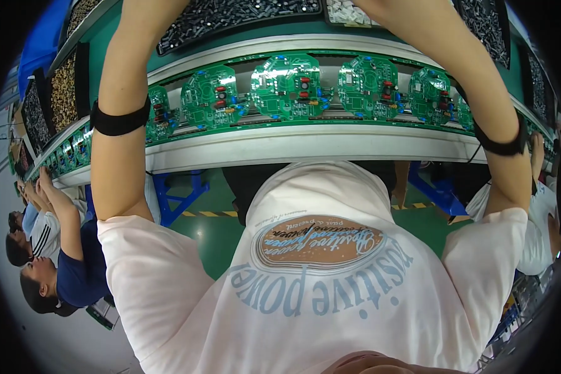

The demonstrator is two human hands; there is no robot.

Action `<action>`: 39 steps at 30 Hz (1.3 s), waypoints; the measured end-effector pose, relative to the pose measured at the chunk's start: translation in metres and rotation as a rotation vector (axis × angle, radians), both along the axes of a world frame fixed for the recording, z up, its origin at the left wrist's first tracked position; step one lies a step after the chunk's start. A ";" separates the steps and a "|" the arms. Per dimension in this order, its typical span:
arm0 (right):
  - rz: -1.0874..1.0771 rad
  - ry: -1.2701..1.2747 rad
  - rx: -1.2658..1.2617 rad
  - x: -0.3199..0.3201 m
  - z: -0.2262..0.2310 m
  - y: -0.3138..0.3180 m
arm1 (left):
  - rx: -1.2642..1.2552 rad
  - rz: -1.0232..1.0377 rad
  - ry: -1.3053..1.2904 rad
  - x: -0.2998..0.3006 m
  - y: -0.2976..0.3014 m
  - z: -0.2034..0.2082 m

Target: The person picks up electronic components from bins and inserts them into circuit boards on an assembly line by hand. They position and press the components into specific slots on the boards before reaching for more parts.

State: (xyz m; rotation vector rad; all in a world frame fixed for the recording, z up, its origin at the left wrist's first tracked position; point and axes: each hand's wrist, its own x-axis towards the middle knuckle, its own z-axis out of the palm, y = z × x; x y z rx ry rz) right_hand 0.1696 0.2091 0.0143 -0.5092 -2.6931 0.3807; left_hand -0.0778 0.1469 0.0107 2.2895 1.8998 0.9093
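Both my arms reach up past the conveyor to the upper edge of the picture. Only the base of my left hand (154, 7) shows, at the left end of a black tray of small dark components (237, 20). My right hand (380, 6) is likewise cut off, nearest to a tray of small white parts (350, 14). The fingers of both lie outside the picture, so what they hold is hidden. Below them runs a row of green circuit boards (287, 84) with red, blue and black components. A black band wraps each forearm, the left band (121, 121) and the right band (503, 144).
The pale conveyor rail (318, 143) crosses in front of my body. Bins of tan parts (62, 90) and grey parts (36, 115) stand at left, and a dark-parts tray (487, 28) at right. Co-workers sit along the line: a navy sleeve (84, 274) left, a white sleeve (539, 218) right.
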 end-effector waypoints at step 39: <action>-0.355 0.196 -0.435 0.050 -0.073 -0.069 | -0.441 -0.142 -0.657 0.019 -0.080 -0.032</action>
